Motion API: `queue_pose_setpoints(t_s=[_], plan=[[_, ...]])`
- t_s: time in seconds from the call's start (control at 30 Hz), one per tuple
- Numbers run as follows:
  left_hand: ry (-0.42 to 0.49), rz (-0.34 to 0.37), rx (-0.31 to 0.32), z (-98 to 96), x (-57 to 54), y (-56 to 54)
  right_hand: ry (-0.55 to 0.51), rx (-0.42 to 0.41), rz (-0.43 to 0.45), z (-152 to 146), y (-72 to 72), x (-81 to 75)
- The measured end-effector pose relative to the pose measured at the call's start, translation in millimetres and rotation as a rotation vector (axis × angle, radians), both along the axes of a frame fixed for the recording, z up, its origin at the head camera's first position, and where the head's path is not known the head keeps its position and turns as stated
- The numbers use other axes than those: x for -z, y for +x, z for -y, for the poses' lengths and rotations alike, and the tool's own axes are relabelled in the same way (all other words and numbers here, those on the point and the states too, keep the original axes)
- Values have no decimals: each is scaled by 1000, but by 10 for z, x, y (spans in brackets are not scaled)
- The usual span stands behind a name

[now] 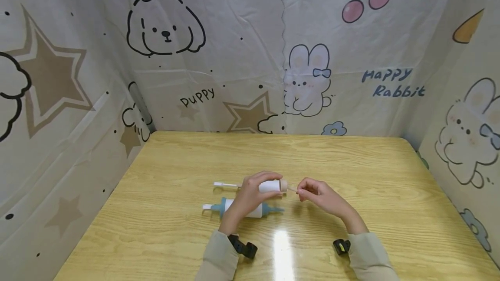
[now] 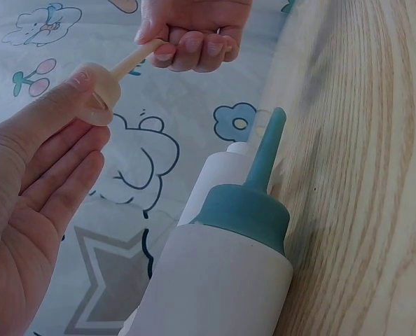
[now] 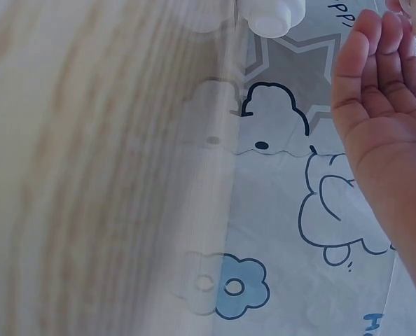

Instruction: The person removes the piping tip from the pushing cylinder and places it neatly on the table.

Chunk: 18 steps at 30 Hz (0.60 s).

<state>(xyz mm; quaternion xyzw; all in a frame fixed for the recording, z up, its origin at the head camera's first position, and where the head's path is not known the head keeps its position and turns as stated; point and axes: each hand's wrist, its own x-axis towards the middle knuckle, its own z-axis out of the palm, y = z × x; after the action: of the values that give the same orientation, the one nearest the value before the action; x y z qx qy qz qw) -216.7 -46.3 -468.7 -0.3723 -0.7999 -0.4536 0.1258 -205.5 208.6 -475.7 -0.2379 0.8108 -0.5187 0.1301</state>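
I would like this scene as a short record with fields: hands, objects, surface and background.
Left hand: holds white cylinder with beige cap
Right hand: pinches end of thin beige stem
Lying nearby: teal-and-white bottle, its teal nozzle toward the person's right
Surface: wood-grain table
Background: cloth with cartoon prints

Seen at one wooden table [image 1: 332, 159]: one left hand [image 1: 251, 190] and one right hand [image 1: 323, 197]; two white tubes [image 1: 255, 210]; one teal nozzle [image 2: 267, 154] and one beige nozzle [image 2: 133, 61]; two black wrist devices [image 1: 247, 249]; and, with the left hand partly blocking the view, apparently two white-tipped rods [image 1: 221, 184].
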Motion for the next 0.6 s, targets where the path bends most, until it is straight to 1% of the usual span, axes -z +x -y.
queue_pose_setpoints(t_s=[0.27,0.4,0.6], plan=[[-2,-22,2,-1,9,1,-40,18,-27,24,9,-17],[-2,-16,13,-2,14,1,-42,21,-40,61,-1,-15],[-10,-25,27,1,13,12,-37,-8,-50,128,-2,-38]])
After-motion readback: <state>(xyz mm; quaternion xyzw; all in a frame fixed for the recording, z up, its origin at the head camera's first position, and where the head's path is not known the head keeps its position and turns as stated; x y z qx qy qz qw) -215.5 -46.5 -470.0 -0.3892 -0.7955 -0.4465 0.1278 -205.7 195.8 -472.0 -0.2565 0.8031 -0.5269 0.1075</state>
